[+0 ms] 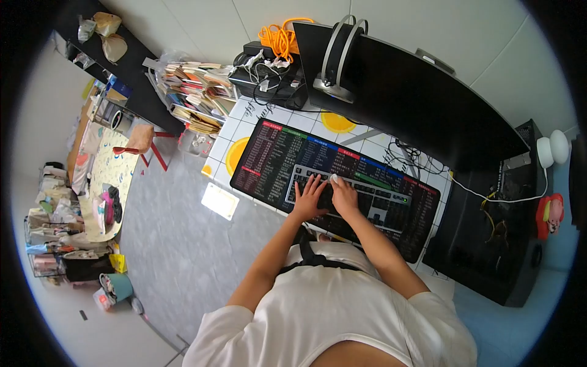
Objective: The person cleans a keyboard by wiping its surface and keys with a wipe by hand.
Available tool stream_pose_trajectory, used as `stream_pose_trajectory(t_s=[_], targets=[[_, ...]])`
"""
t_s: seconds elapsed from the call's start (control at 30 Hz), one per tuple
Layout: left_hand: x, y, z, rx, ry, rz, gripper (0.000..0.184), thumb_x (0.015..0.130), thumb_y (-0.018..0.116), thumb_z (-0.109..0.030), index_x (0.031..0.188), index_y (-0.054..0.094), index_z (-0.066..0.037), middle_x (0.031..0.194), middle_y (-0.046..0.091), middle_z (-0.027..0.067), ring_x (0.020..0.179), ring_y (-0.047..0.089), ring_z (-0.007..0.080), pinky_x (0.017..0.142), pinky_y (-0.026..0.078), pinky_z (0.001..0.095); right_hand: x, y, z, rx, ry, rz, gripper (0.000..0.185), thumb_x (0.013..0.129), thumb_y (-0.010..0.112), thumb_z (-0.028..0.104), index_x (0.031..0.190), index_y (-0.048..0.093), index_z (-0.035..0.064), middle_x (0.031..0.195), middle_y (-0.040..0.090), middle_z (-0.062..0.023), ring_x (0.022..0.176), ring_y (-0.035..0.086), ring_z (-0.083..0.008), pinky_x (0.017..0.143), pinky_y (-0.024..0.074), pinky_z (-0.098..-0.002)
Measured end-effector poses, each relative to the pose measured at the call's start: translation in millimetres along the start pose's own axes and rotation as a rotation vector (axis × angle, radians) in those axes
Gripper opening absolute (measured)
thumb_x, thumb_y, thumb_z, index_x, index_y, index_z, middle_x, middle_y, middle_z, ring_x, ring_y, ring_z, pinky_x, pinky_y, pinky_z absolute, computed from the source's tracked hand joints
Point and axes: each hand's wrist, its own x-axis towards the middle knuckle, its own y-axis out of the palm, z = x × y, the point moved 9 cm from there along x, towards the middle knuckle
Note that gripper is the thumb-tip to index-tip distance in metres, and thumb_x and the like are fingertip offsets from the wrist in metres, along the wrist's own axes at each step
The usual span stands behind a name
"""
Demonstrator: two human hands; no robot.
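Note:
A grey and black keyboard (391, 199) lies on a long black desk mat (257, 153) printed with columns of small text. My left hand (310, 197) rests on the keyboard's left part, fingers spread and nothing held. Just to its right, my right hand (344, 197) is closed, its fingertips down at the upper keys on a small white object (334, 178), perhaps a wipe or tissue. Most of that object is hidden by the fingers. The two hands are close together.
Behind the mat stands a wide black monitor (416, 92) with headphones (333, 85) hung over it. Cables (409, 153) lie under the monitor. Stacked papers (195, 92) stand at the left, a black computer case (477, 244) at the right.

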Motion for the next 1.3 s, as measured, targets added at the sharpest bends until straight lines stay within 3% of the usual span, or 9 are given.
stream_pose_trajectory(t_s=[0.07,0.27,0.37,0.57,0.7,1.03,1.1,1.13,1.3], targets=[[-1.2,-0.9,-0.7,-0.003,0.005,-0.005,0.099,0.054,0.073,-0.043,0.135,0.021,-0.020,0.143,0.012,0.0052,0.132,0.005,0.0235,0.096,0.003,0.0633,-1.6,4.1,-2.5,0.043,-0.002,-0.003,0.042,0.077,0.055,0.007,0.118,0.048,0.0084,0.111,0.047,-0.0086,0.091,0.054,-0.0254,0.068,0.0499,-0.0346],[-2.2,-7.0,0.2,-0.064,-0.008,-0.034,0.088,0.060,0.071,-0.035,0.134,0.025,-0.022,0.142,0.017,0.0027,0.132,0.010,0.0217,0.098,0.005,0.0607,-1.6,8.1,-4.6,0.067,0.012,0.074,0.042,0.078,0.053,0.006,0.119,0.047,0.0083,0.110,0.047,-0.0089,0.087,0.055,-0.0250,0.059,0.0503,-0.0331],[-2.1,-5.9,1.2,-0.051,0.003,-0.028,0.087,0.060,0.071,-0.035,0.133,0.026,-0.022,0.142,0.016,0.0027,0.132,0.009,0.0217,0.098,0.005,0.0603,-3.2,10.4,-7.7,0.095,0.096,0.143,0.041,0.078,0.052,0.007,0.119,0.049,0.0123,0.108,0.048,-0.0091,0.088,0.055,-0.0258,0.063,0.0500,-0.0347],[-0.3,-8.8,0.4,-0.079,-0.007,0.008,0.081,0.064,0.069,-0.032,0.133,0.027,-0.022,0.141,0.018,0.0026,0.132,0.010,0.0235,0.098,0.005,0.0609,-7.6,3.9,-4.5,0.122,0.024,-0.015,0.045,0.076,0.053,0.005,0.120,0.048,0.0114,0.102,0.048,-0.0088,0.087,0.054,-0.0262,0.064,0.0496,-0.0346],[2.6,-4.3,6.2,-0.089,-0.022,0.014,0.077,0.063,0.069,-0.030,0.130,0.032,-0.020,0.141,0.020,0.0023,0.131,0.013,0.0219,0.097,0.008,0.0616,-8.8,1.2,-5.6,0.149,0.048,0.021,0.045,0.076,0.053,0.005,0.120,0.048,0.0112,0.101,0.048,-0.0087,0.088,0.054,-0.0259,0.065,0.0493,-0.0343],[5.0,-4.4,8.6,-0.117,-0.018,0.016,0.073,0.066,0.067,-0.030,0.130,0.032,-0.021,0.141,0.020,0.0030,0.131,0.012,0.0226,0.098,0.007,0.0603,-0.5,4.5,-7.1,0.045,0.081,0.098,0.046,0.076,0.051,0.005,0.121,0.047,0.0140,0.102,0.049,-0.0082,0.082,0.056,-0.0263,0.062,0.0494,-0.0357],[2.1,-2.0,7.1,-0.108,-0.033,0.006,0.073,0.066,0.067,-0.029,0.130,0.032,-0.021,0.141,0.020,0.0032,0.131,0.012,0.0227,0.098,0.007,0.0604,4.8,11.5,-9.0,0.058,0.109,0.161,0.047,0.074,0.059,0.007,0.120,0.048,0.0100,0.106,0.048,-0.0085,0.084,0.054,-0.0250,0.060,0.0496,-0.0341],[1.5,-2.3,6.7,-0.099,-0.031,0.006,0.074,0.066,0.067,-0.028,0.130,0.031,-0.021,0.141,0.020,0.0034,0.131,0.012,0.0229,0.098,0.007,0.0604,4.6,7.2,-8.1,0.065,0.109,0.094,0.041,0.075,0.057,0.009,0.115,0.051,0.0102,0.105,0.050,-0.0075,0.083,0.056,-0.0244,0.060,0.0496,-0.0350],[-2.8,-1.8,5.7,-0.074,0.003,-0.012,0.081,0.064,0.068,-0.027,0.133,0.026,-0.023,0.141,0.017,0.0030,0.132,0.010,0.0231,0.099,0.006,0.0600,-2.2,9.9,-4.2,0.009,0.097,0.080,0.045,0.072,0.056,0.006,0.116,0.050,0.0099,0.110,0.050,-0.0092,0.086,0.056,-0.0255,0.065,0.0492,-0.0362]])
